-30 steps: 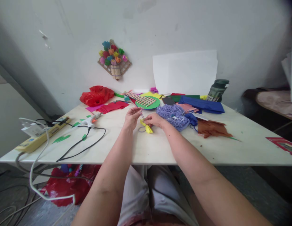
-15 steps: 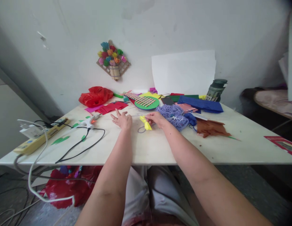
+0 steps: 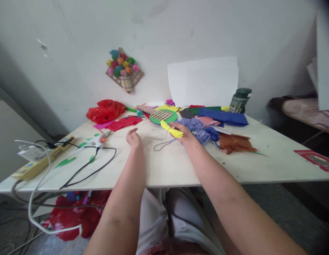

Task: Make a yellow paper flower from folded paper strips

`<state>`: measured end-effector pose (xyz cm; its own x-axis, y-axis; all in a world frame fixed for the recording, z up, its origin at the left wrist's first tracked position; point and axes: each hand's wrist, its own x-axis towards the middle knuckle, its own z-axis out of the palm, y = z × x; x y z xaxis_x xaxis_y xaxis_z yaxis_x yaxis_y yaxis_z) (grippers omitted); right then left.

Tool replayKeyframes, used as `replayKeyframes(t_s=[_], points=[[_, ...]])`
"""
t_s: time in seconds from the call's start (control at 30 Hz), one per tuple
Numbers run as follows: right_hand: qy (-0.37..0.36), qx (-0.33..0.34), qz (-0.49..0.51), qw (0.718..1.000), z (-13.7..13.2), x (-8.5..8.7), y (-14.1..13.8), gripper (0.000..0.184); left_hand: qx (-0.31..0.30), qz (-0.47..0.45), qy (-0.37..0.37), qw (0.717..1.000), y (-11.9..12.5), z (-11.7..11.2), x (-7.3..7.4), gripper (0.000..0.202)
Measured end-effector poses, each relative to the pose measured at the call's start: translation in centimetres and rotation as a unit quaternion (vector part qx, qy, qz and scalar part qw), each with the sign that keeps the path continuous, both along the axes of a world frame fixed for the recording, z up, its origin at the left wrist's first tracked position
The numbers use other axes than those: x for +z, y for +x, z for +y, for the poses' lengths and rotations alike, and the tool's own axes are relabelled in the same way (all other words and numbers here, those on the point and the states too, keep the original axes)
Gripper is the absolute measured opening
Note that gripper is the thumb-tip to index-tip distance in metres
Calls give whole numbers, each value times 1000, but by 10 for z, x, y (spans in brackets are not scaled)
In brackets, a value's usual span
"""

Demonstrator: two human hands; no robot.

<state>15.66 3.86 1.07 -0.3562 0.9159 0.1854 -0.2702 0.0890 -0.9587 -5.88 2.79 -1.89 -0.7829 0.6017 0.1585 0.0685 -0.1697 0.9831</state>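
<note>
Yellow paper: bunched strip point(image 3: 176, 132), just right of frame centre, in the right hand point(image 3: 185, 131); lifted look, contact with desk point(image 3: 164, 170) hard to tell.
Long axis: slanted, one end up-left toward the green disc point(image 3: 172, 116), other end down-right by the right palm; pinched-in waist nearer the upper-left end.
Right hand: narrow grip, fingers behind the strip, paper lying across their near side; thumb placement unclear.
Left hand: point(image 3: 134, 138) left of centre, apart from the paper, fingers loosely curled; can't tell if it pinches any string.
Nearer hand: right, touching the paper; from the left hand the paper lies to the right and slightly up the frame.
String: thin purple strand point(image 3: 165, 143), loop on desk between the hands, running toward the right hand, below the paper in the frame.
Yarn: purple heap point(image 3: 192, 123), just beyond and right of the right hand.
Glue gun: white, orange near nozzle point(image 3: 97, 141), left part of desk, nozzle up-right, nearer the left hand than the right.
</note>
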Motion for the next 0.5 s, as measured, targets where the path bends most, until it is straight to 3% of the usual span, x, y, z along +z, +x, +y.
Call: replayKeyframes(t_s=[0.07, 0.1, 0.23, 0.3, 0.5], points=[[-53, -17, 91, 994, 4, -1, 0, 21, 14, 15, 65, 998, 9, -3, 6, 23], [-82, -20, 133, 988, 5, -2, -1, 19, -7, 26, 100, 995, 15, -5, 9, 22], [-106, 8, 143, 984, 3, -7, -8, 18, -214, 114, 116, 963, 39, -14, 17, 24], [-85, 30, 103, 991, 0, -9, -12, 19, -275, 170, 115, 939, 47, -17, 17, 27], [-36, 43, 2, 998, -3, -13, -18, 26, -271, 359, 123, 885, 48, -18, 14, 19]])
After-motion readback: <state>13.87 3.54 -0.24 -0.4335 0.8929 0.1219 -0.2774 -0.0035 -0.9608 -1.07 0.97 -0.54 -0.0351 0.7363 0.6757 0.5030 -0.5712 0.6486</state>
